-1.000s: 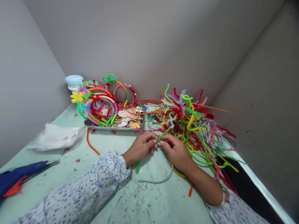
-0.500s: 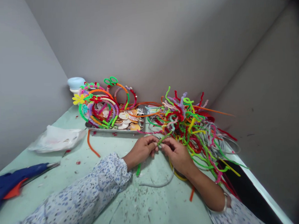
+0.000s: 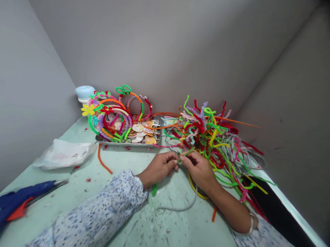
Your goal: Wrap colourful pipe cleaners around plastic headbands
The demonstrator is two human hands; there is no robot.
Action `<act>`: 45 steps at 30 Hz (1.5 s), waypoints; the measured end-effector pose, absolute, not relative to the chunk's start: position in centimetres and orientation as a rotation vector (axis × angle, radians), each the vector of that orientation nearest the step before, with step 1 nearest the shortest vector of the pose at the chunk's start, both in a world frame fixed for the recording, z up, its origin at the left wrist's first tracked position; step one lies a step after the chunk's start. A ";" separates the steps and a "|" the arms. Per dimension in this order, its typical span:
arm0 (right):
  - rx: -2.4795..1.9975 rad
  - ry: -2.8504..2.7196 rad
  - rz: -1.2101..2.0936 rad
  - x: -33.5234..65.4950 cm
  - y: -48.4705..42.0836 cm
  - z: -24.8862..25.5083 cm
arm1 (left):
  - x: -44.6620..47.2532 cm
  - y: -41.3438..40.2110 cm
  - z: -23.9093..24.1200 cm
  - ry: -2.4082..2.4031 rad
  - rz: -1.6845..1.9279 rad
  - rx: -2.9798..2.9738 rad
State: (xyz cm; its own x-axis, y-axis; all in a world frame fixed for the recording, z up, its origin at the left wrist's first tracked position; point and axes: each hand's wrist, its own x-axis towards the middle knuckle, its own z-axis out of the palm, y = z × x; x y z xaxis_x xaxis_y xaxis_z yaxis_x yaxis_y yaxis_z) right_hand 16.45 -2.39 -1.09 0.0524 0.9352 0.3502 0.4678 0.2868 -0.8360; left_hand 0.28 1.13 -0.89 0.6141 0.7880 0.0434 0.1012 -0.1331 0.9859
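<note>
My left hand point(image 3: 159, 168) and my right hand point(image 3: 199, 167) meet at the middle of the pale green table point(image 3: 109, 215), fingertips pinched together on a green pipe cleaner point(image 3: 186, 152). Its lower end point(image 3: 154, 189) pokes out below my left wrist. A thin grey headband point(image 3: 180, 207) curves across the table under my hands. Just right of my hands lies a big tangled pile of coloured pipe cleaners point(image 3: 212, 135).
A metal tray point(image 3: 127, 142) at the back holds pipe-cleaner-wrapped headbands point(image 3: 111, 111) and shell-like pieces. A blue glue gun point(image 3: 19, 197) lies at the left, a white plastic bag point(image 3: 63, 152) beyond it. An orange pipe cleaner point(image 3: 103, 161) lies loose. Grey walls close in the corner.
Both hands have stayed pinched together on the green pipe cleaner, with only small finger movements. The view has shifted slightly.
</note>
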 end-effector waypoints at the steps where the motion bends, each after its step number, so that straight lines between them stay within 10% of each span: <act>1: -1.334 -1.566 0.583 16.5 -2.4 -1.1 | 0.3 1.1 -1.0 0.759 0.698 1.611; 45: -1.188 -1.788 0.452 16.4 -3.0 -0.6 | 0.2 1.0 -1.1 0.974 0.695 1.782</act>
State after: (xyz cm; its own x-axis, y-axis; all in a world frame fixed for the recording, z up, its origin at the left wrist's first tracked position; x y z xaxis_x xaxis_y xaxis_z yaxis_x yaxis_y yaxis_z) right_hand 16.37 -3.03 -0.63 -0.1192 0.8662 0.4853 0.5313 0.4686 -0.7058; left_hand 0.19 1.01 -1.15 0.5203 0.8533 0.0348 0.3101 -0.2267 0.9233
